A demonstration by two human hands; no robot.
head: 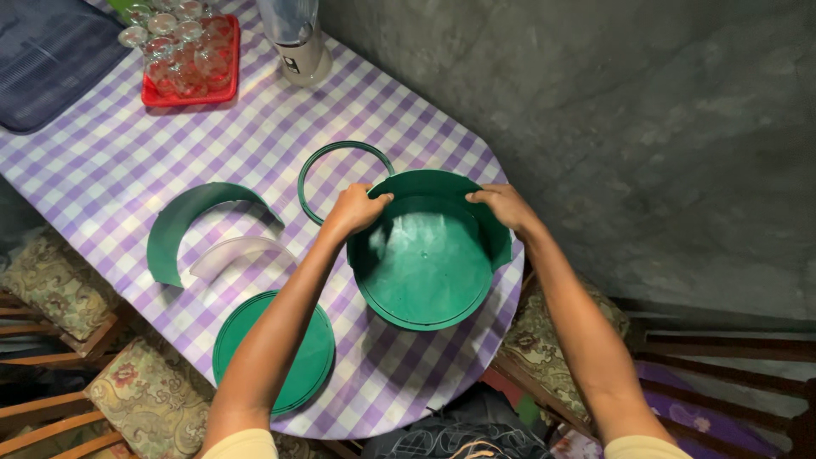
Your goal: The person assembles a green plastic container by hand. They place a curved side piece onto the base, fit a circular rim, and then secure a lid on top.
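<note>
A round green plastic tub (425, 263) stands near the right end of a table covered in purple-and-white checked cloth (102, 161). My left hand (357, 208) grips its far-left rim and my right hand (503, 204) grips its far-right rim. A thin green ring (308, 174) lies just behind the tub on the left. A flat green round lid (316, 353) lies at the table's near edge, partly under my left forearm. A curved green wall piece (174, 223) and a curved clear plastic piece (234, 252) lie to the left.
A red tray (223, 92) with several upturned glasses sits at the far end, next to a blender base with a clear jug (296, 38). A dark blue mat (47, 55) lies far left. Cushioned wooden chairs (136, 395) flank the table; a grey wall (637, 127) stands to the right.
</note>
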